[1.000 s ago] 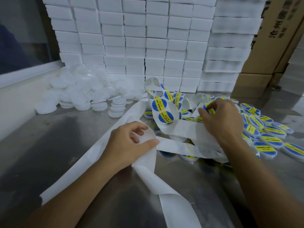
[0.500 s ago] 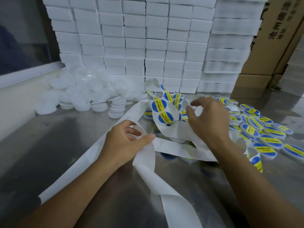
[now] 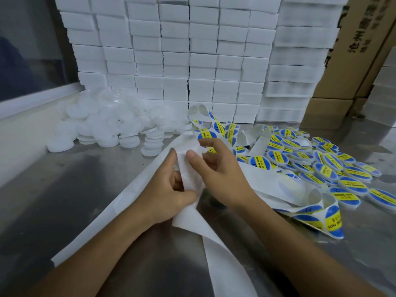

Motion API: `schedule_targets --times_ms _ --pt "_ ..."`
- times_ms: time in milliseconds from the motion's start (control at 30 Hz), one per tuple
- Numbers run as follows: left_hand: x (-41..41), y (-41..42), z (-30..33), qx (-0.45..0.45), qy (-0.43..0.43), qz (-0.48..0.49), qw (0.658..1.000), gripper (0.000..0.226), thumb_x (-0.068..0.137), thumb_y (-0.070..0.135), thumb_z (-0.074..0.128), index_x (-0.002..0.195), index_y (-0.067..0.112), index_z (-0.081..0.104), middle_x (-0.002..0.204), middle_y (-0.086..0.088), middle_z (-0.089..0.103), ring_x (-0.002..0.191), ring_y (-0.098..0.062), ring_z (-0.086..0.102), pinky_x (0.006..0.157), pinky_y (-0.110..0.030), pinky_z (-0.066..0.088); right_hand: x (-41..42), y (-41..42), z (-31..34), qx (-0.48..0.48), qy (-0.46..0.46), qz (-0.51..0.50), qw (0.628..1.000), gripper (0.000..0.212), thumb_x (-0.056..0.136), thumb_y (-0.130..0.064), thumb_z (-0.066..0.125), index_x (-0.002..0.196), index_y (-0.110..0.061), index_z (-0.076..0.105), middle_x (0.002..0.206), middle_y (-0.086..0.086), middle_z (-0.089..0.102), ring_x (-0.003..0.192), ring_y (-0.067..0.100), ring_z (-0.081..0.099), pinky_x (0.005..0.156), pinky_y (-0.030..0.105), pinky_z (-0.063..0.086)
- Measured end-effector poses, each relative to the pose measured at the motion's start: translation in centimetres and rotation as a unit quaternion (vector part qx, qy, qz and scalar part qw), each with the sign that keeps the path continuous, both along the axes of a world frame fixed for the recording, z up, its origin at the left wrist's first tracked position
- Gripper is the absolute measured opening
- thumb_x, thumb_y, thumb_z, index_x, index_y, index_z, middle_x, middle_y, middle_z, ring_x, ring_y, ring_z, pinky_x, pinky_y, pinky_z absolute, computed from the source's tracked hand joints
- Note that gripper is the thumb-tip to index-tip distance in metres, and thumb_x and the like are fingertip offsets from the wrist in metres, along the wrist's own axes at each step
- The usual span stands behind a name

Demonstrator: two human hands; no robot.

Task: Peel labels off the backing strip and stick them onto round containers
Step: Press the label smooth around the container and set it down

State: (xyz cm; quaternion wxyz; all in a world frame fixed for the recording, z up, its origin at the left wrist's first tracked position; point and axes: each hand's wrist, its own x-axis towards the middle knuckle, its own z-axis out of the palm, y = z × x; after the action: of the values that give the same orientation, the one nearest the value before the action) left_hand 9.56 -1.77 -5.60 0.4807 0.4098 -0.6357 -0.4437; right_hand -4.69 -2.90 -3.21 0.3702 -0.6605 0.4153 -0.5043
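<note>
While both hands, left hand (image 3: pixel 165 196) and right hand (image 3: pixel 216 170), are pinching the limp backing strip (image 3: pixel 188 174), it is flopping; gripping near a label edge looks wisest.

"PASTE" on blue-yellow labels (image 3: pixel 260 162); Chinese characters on carton (image 3: pixel 360 39).

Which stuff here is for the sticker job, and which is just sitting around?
For the job: backing strip, labels, plain white containers, labelled containers, left hand, right hand.

Just lying about: stacked white boxes, cardboard cartons.
</note>
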Motion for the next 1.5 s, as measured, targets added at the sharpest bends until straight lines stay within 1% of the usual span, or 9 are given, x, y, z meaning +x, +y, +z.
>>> schedule_targets --times_ms 100,233,367,467,700,967,1200,1333,1500 --pt "0.0 0.2 0.2 -0.009 -0.035 -0.033 0.999 0.084 0.062 0.002 0.056 0.142 0.020 0.038 0.085 -0.025 0.067 0.064 -0.019 0.060 0.051 -0.023 0.042 -0.2 -0.1 0.4 0.031 -0.118 0.016 0.992 0.040 0.088 -0.006 0.070 0.122 -0.020 0.052 0.074 -0.004 0.071 0.065 0.010 0.067 0.061 0.019 0.053" --pt "-0.1 0.4 0.5 0.003 0.005 -0.049 0.999 0.047 0.065 0.000 0.052 0.109 0.015 0.053 0.063 -0.009 0.063 0.050 -0.015 0.053 0.044 -0.020 0.039 -0.4 -0.2 0.5 0.017 -0.085 0.003 0.996 0.046 0.084 0.005 0.069 0.120 -0.023 0.064 0.101 0.001 0.073 0.077 0.022 0.070 0.073 0.036 0.060" --pt "0.0 0.2 0.5 0.020 0.068 -0.013 0.997 0.033 0.078 0.018 0.061 0.110 0.017 0.067 0.095 -0.014 0.074 0.087 -0.030 0.070 0.077 -0.042 0.054 -0.1 -0.4 0.0 -0.015 -0.007 0.008 1.000 0.056 0.084 0.009 0.064 0.129 -0.022 0.060 0.101 -0.002 0.074 0.068 0.010 0.068 0.063 0.026 0.056" --pt "0.1 -0.1 0.5 0.047 0.108 0.044 0.992 0.024 0.087 0.029 0.066 0.108 0.018 0.071 0.104 -0.017 0.072 0.096 -0.040 0.065 0.085 -0.054 0.050 -0.2 -0.5 -0.1 -0.071 0.037 0.010 0.997 0.054 0.085 0.006 0.064 0.132 -0.018 0.058 0.113 -0.011 0.068 0.064 0.003 0.063 0.063 0.018 0.050" --pt "0.3 -1.1 0.0 -0.020 0.055 0.163 0.985 0.017 0.096 0.015 0.058 0.084 0.013 0.069 0.083 -0.023 0.067 0.071 -0.022 0.059 0.066 -0.037 0.053 -0.4 -0.4 -1.1 -0.197 0.195 -0.080 0.957 0.032 0.086 -0.025 0.074 0.117 -0.028 0.070 0.136 -0.001 0.047 0.101 0.007 0.058 0.079 0.030 0.053" --pt "0.3 -1.0 -0.1 -0.104 -0.014 0.152 0.983 0.020 0.097 0.010 0.055 0.080 0.000 0.061 0.075 -0.030 0.053 0.065 -0.025 0.047 0.057 -0.037 0.046 -0.6 -0.3 -0.2 -0.314 0.286 -0.115 0.898 0.012 0.092 -0.022 0.067 0.096 -0.015 0.076 0.091 0.002 0.070 0.078 0.026 0.066 0.062 0.042 0.052" --pt "0.5 -1.2 -0.5 -0.134 -0.038 0.159 0.977 0.023 0.095 0.010 0.058 0.074 0.017 0.065 0.068 -0.013 0.058 0.065 -0.015 0.048 0.061 -0.040 0.043 -0.6 0.0 0.3 -0.298 0.397 -0.102 0.862 0.027 0.101 -0.032 0.050 0.106 -0.014 0.069 0.098 0.003 0.067 0.081 0.030 0.064 0.065 0.044 0.048" --pt "0.4 -1.1 -0.4 -0.138 -0.029 0.150 0.979 0.019 0.096 0.011 0.057 0.082 0.014 0.069 0.078 -0.019 0.064 0.071 -0.018 0.054 0.068 -0.047 0.048 -0.6 0.0 0.4 -0.296 0.411 -0.099 0.856 0.030 0.102 -0.034 0.046 0.108 -0.015 0.068 0.102 0.002 0.067 0.082 0.028 0.064 0.067 0.044 0.048" --pt "0.5 -1.1 -0.2 -0.163 -0.052 0.152 0.973 0.021 0.097 0.012 0.056 0.082 0.002 0.065 0.077 -0.027 0.059 0.071 -0.040 0.052 0.070 -0.053 0.046 -0.4 -0.1 -0.1 -0.290 0.327 -0.118 0.892 0.019 0.097 -0.027 0.056 0.098 -0.013 0.068 0.095 0.000 0.068 0.073 0.024 0.063 0.062 0.043 0.050"
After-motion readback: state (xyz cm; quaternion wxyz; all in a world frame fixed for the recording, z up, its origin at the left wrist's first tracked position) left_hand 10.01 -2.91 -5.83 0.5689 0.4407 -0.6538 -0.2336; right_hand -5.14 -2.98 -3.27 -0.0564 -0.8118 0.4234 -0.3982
